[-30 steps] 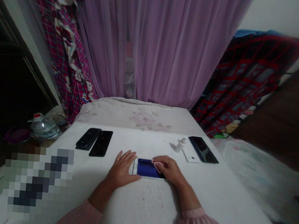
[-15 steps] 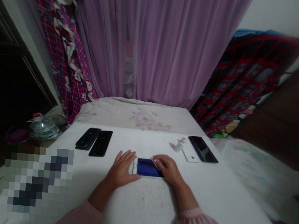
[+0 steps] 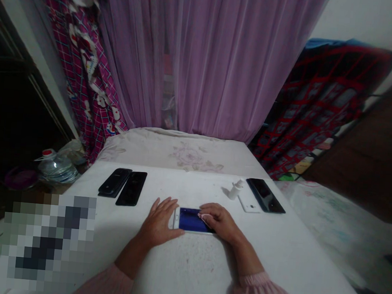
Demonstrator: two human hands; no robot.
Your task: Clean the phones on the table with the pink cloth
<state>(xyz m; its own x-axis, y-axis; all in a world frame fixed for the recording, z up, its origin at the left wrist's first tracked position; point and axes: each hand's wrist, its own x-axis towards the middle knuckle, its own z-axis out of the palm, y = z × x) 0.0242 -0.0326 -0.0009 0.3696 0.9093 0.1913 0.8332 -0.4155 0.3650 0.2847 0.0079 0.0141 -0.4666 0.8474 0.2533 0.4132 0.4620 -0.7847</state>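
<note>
A white smartphone (image 3: 189, 220) with a blue-lit screen lies sideways on the white table. My left hand (image 3: 160, 224) holds its left end, thumb along the near edge and forefinger at the far corner, the other fingers stretched out. My right hand (image 3: 220, 222) pinches a small pale pink cloth (image 3: 206, 218) against the screen and covers the phone's right end. Beyond my right hand stand a small white spray bottle (image 3: 235, 190), a white phone (image 3: 248, 203) lying flat and a dark phone (image 3: 266, 195).
Two dark phones, one black (image 3: 131, 188) and one dark blue (image 3: 114, 182), lie at the back left of the table (image 3: 185, 274). A blurred-out patch (image 3: 50, 239) covers the left front. Purple curtains (image 3: 230, 67) hang behind. A large water bottle (image 3: 58, 167) stands left of the table.
My right hand has shifted the pink cloth slightly toward me across the screen. My left hand and the phone stay in place.
</note>
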